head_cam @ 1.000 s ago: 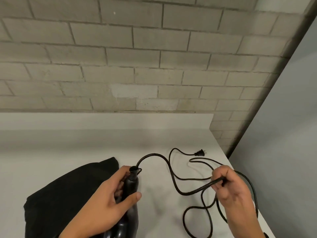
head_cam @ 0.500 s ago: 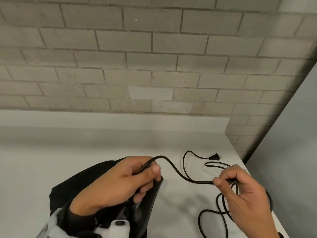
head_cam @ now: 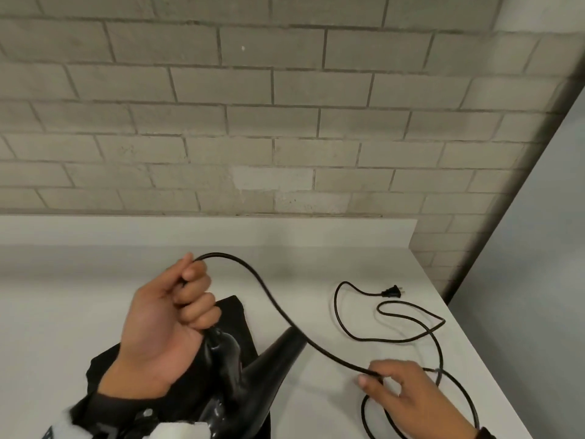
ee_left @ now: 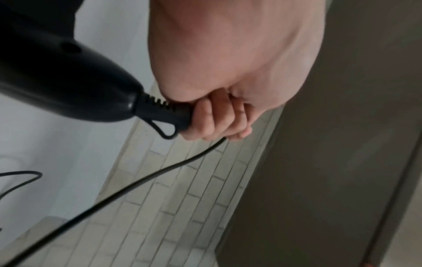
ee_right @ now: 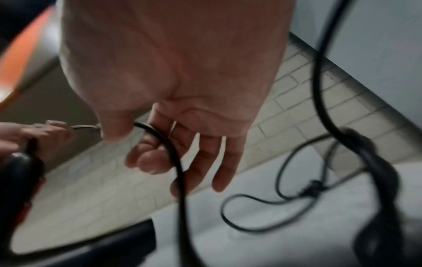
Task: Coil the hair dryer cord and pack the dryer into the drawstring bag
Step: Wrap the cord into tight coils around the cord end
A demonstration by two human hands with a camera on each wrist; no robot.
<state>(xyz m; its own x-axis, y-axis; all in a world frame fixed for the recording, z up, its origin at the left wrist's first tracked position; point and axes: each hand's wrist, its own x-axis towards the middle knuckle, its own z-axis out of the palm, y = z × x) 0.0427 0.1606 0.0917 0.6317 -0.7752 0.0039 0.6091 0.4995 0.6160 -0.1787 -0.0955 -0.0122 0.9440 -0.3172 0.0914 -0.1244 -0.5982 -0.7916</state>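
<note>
Head view | my left hand point(head_cam: 164, 324) grips cord point(head_cam: 272, 305) at dryer point(head_cam: 253, 369) base, over bag point(head_cam: 234, 315) | right hand point(head_cam: 408, 397) pinches cord | I'd feed even, untwisted loops leftward

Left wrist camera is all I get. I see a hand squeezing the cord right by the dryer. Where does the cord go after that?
Observer: It swoops down to the right hand, which pinches the cord farther along.
Operator: Is the plug stuck in a wall?
Observer: No, the plug lies loose on the white counter, toward its far right corner.
Operator: Where's the bag?
Observer: The black bag lies on the counter, beneath the dryer and the left hand.
</note>
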